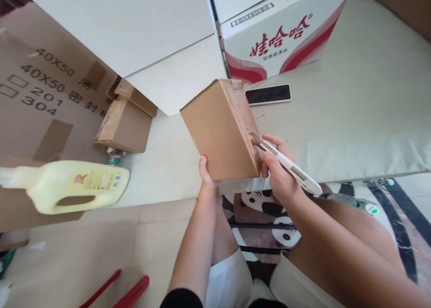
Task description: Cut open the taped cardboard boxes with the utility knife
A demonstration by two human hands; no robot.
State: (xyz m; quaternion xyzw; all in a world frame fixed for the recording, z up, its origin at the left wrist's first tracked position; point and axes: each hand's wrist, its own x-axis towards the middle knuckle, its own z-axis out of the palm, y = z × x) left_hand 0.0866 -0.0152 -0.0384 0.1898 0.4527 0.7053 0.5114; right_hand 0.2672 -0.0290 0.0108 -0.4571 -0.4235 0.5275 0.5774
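Observation:
A brown cardboard box [218, 133] is tilted up in front of me, with clear tape along its right side. My left hand [207, 171] grips the box's lower left corner, thumb on the near face and the other fingers hidden behind it. In my right hand [281, 175] is a white utility knife [292, 166]. Its blade is out, and the tip lies at the taped side of the box; whether it has cut in, I cannot tell. Beyond the box a phone [269, 94] lies flat on the pale cloth surface.
A white and red carton [279, 47] stands at the back, beside a large white box [134, 25]. Smaller cardboard boxes [129, 124] sit at left, near a yellow bottle with a handle [111, 182]. Red handles [131, 292] show low at left. Panda-print fabric [256, 200] is below my hands.

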